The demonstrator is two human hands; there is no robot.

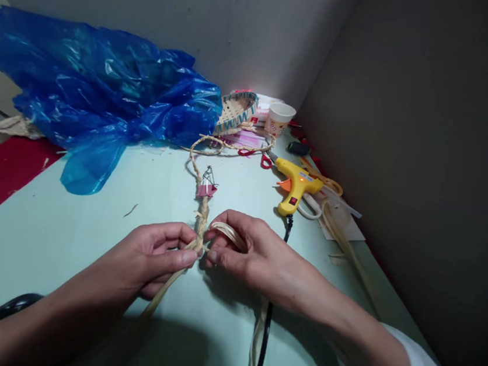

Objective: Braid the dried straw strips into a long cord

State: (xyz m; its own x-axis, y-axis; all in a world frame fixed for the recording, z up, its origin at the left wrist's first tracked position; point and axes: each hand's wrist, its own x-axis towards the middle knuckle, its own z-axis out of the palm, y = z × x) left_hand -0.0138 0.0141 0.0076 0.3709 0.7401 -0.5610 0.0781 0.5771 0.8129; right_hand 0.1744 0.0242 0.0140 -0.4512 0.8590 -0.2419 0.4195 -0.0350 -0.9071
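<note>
A straw braid [203, 219] runs up the table between my two hands, with a pink binder clip [206, 190] on it above them. My left hand [156, 255] pinches the braid's lower end between thumb and fingers, and a loose pale strand [160, 297] trails down from it. Close beside, my right hand [241, 247] is closed around a looped straw strand [229, 233], its fingertips at the braid's right side. Beyond the clip, the finished-looking braid curves away toward the back of the table.
A crumpled blue plastic bag [105, 85] covers the back left. Behind the braid stand a woven basket [237, 112] and a paper cup [280, 119]. At right lies a yellow glue gun [299, 183], its black cord [265, 338] passing under my right arm, near red-handled scissors [266, 161].
</note>
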